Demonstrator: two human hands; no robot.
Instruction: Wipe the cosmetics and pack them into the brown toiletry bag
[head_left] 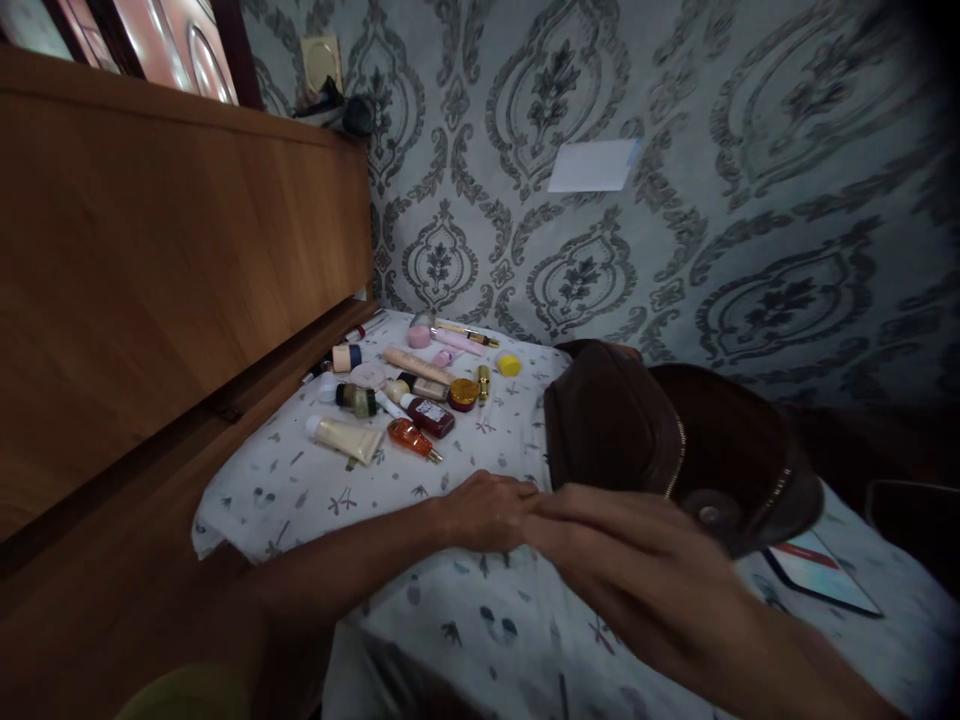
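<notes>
My left hand [487, 512] reaches in from the left over the white patterned cloth, its fingers mostly hidden where the hands meet. My right hand [622, 550] comes from the lower right, slightly blurred, with its fingers stretched out and lying over the left one's fingertips. No object shows between them. Just beyond the right hand stands a dark brown bag [615, 420] with its zip undone. On the cloth past my left hand lie an orange bottle [411, 436], a cream-coloured tube [346, 438], a dark red bottle with a label [429, 415] and a round amber jar [463, 394].
Several more cosmetics surround these, among them a pink jar [418, 337] and a yellow round item [508, 365]. A phone with a lit screen [821, 570] lies right of the bag. A wooden panel [180, 230] borders the left side; a patterned wall [510, 230] stands behind.
</notes>
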